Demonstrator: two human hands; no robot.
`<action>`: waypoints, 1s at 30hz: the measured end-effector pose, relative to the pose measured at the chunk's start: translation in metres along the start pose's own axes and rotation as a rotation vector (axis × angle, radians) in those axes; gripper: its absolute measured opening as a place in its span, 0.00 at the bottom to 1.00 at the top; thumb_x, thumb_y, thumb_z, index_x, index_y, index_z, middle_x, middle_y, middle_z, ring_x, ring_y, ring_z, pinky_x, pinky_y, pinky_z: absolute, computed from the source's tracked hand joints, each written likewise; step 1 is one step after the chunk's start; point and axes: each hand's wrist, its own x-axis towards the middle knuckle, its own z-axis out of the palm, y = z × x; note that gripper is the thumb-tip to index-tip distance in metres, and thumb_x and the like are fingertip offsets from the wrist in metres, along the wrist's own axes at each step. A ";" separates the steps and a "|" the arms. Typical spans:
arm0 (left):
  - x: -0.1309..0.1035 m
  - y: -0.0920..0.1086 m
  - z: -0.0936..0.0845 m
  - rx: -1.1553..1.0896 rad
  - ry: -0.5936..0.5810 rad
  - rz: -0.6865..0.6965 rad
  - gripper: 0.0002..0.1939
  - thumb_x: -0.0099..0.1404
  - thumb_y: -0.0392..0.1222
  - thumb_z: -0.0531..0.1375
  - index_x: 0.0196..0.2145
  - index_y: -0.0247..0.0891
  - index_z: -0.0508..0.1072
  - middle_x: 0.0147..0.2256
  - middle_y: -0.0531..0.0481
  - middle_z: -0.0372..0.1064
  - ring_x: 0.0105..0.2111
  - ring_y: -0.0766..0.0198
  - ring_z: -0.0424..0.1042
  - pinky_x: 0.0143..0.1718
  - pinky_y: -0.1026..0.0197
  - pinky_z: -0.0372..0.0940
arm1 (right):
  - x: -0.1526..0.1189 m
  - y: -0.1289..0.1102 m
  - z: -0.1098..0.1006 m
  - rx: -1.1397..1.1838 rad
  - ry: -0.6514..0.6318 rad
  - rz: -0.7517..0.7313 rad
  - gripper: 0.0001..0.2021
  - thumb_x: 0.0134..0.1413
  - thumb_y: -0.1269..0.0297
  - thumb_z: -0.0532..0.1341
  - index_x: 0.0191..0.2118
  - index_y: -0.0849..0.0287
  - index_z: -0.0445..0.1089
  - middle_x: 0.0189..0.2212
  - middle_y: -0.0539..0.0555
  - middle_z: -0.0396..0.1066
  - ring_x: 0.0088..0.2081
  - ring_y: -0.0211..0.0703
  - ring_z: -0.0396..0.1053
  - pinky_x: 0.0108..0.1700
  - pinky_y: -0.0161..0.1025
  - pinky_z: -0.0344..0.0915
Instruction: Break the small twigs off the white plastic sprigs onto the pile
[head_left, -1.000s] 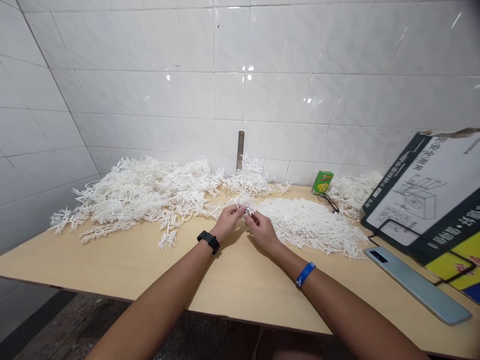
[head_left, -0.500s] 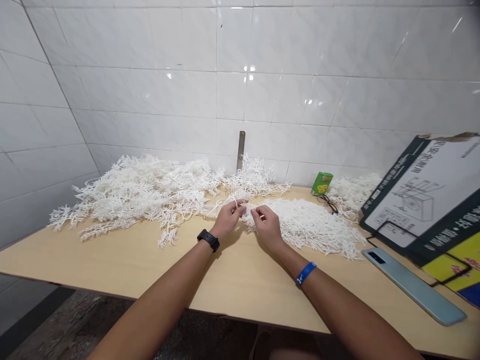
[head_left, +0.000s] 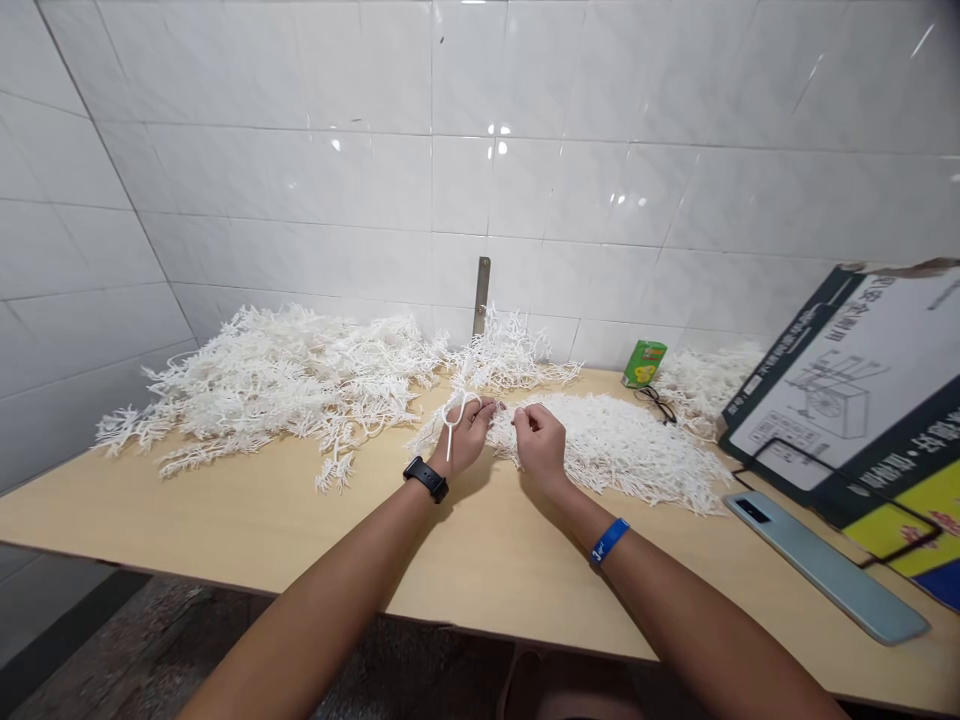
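My left hand (head_left: 468,440), with a black watch at the wrist, is closed on a white branching stem (head_left: 449,440). The stem's thin looped end stands out over the back of the hand. My right hand (head_left: 541,445) is curled with the thumb against the fingers, close to the left fingertips. Whatever it pinches is too small or hidden to make out. Beside and behind it lies a flat layer of white branching sprigs (head_left: 637,455). A large loose heap of similar sprigs (head_left: 285,375) covers the table to the left, and a smaller heap (head_left: 514,350) is behind my hands.
On the right are a green carton (head_left: 643,364), black-framed glasses (head_left: 657,404), another white pile (head_left: 701,385), a light blue phone (head_left: 829,570) and a leaning printed cardboard box (head_left: 847,400). A metal strip (head_left: 481,295) stands against the tiled wall (head_left: 375,180) behind the wooden table (head_left: 300,540).
My left hand has turned, so the stem's loop now hangs over its back. The right hand's fingers have curled in more tightly and moved slightly right, away from the left.
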 end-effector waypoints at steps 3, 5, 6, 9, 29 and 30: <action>0.000 0.004 -0.002 -0.037 -0.001 -0.011 0.17 0.70 0.49 0.52 0.38 0.37 0.76 0.36 0.48 0.73 0.33 0.64 0.68 0.36 0.62 0.65 | 0.009 0.004 -0.008 -0.043 0.086 0.031 0.17 0.59 0.64 0.53 0.20 0.55 0.50 0.19 0.45 0.51 0.24 0.37 0.51 0.28 0.37 0.48; 0.002 0.003 -0.010 -0.051 0.037 -0.024 0.18 0.69 0.50 0.51 0.38 0.37 0.76 0.34 0.48 0.72 0.31 0.65 0.67 0.34 0.63 0.65 | 0.018 0.012 -0.017 -0.074 0.156 0.090 0.17 0.60 0.64 0.52 0.21 0.55 0.51 0.18 0.45 0.52 0.23 0.38 0.51 0.27 0.37 0.48; 0.004 0.002 -0.014 -0.064 0.057 -0.033 0.19 0.69 0.51 0.51 0.39 0.36 0.77 0.32 0.49 0.71 0.30 0.65 0.66 0.33 0.63 0.65 | 0.023 0.017 -0.021 -0.097 0.174 0.090 0.16 0.60 0.64 0.52 0.21 0.55 0.53 0.19 0.46 0.54 0.24 0.39 0.54 0.28 0.37 0.50; 0.008 -0.005 -0.023 -0.094 0.066 -0.066 0.21 0.68 0.53 0.52 0.41 0.35 0.77 0.29 0.50 0.68 0.29 0.66 0.65 0.32 0.63 0.65 | 0.030 0.030 -0.027 -0.190 0.050 -0.057 0.10 0.60 0.67 0.51 0.29 0.58 0.67 0.30 0.54 0.70 0.34 0.44 0.66 0.37 0.39 0.59; 0.002 -0.013 -0.013 0.043 -0.062 -0.028 0.17 0.69 0.48 0.51 0.41 0.36 0.74 0.39 0.45 0.75 0.41 0.57 0.72 0.45 0.57 0.65 | 0.006 0.015 -0.010 -0.076 -0.508 -0.093 0.20 0.65 0.56 0.50 0.27 0.59 0.70 0.27 0.52 0.72 0.32 0.41 0.68 0.36 0.37 0.60; 0.002 -0.014 -0.013 0.033 -0.069 -0.024 0.17 0.69 0.48 0.51 0.41 0.35 0.74 0.40 0.45 0.75 0.41 0.57 0.72 0.45 0.57 0.65 | 0.005 0.014 -0.010 -0.058 -0.514 -0.077 0.20 0.65 0.54 0.50 0.28 0.59 0.70 0.27 0.52 0.72 0.32 0.41 0.68 0.36 0.37 0.60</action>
